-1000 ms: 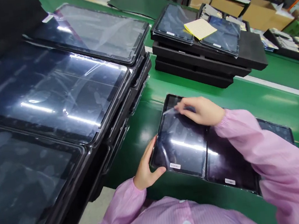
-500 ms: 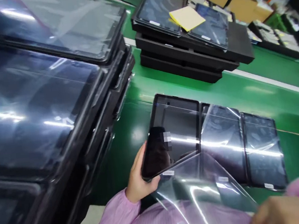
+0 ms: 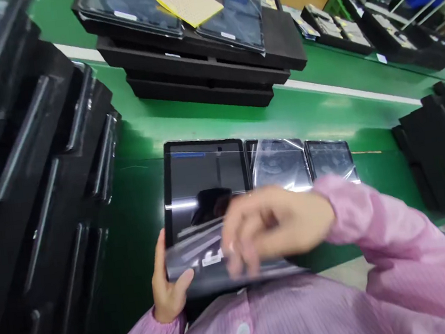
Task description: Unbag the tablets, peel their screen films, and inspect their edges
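Note:
A black tablet (image 3: 203,177) lies tilted in front of me, its lower left edge gripped by my left hand (image 3: 169,285), thumb on the front. Over its lower part is a clear film (image 3: 194,250) with a small white label. Blurred by motion, my right hand (image 3: 269,228) is above the tablet's lower right part, fingers curled at the film; whether they pinch it is hard to make out. To the right lie a second tablet (image 3: 282,165) under loose film and a third tablet (image 3: 330,159).
Tall stacks of black trays with tablets (image 3: 46,208) stand at the left. Behind, a black tray stack (image 3: 204,75) carries two tablets and a yellow note (image 3: 187,2). More black trays (image 3: 441,147) are at the right, on the green table (image 3: 380,181).
My right hand has come from the lower right corner to over the tablet. The film, earlier spread out to the right, is now folded low across the tablet. The view has shifted right.

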Action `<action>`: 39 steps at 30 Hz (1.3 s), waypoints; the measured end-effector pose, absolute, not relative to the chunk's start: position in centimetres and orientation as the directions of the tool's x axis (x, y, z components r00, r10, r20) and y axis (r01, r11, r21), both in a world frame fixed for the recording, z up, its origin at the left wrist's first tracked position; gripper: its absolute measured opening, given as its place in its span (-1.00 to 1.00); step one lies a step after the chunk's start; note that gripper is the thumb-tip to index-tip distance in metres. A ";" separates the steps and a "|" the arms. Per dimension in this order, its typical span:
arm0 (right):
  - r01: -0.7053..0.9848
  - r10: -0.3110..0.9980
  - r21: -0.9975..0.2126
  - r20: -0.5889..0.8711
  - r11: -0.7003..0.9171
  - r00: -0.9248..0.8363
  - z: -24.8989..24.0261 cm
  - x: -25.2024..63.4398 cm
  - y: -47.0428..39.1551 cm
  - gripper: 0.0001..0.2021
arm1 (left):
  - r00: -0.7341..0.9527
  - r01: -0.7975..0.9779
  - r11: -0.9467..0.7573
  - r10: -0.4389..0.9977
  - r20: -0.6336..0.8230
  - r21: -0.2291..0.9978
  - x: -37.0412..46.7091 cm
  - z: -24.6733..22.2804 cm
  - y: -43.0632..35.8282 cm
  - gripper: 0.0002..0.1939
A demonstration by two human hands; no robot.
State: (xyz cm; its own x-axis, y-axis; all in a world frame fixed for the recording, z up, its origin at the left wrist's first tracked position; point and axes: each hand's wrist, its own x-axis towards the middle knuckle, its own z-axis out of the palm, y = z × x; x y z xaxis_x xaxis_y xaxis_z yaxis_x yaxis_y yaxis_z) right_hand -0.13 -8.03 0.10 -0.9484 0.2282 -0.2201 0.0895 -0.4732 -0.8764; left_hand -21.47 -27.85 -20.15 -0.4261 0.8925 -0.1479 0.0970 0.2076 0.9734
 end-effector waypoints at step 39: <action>0.660 0.503 -0.352 -0.444 0.663 -0.742 2.0 -2.5 4.4 -0.23 | -0.574 -0.488 0.177 0.673 -0.467 0.855 -19.1 -13.3 -23.0 -0.39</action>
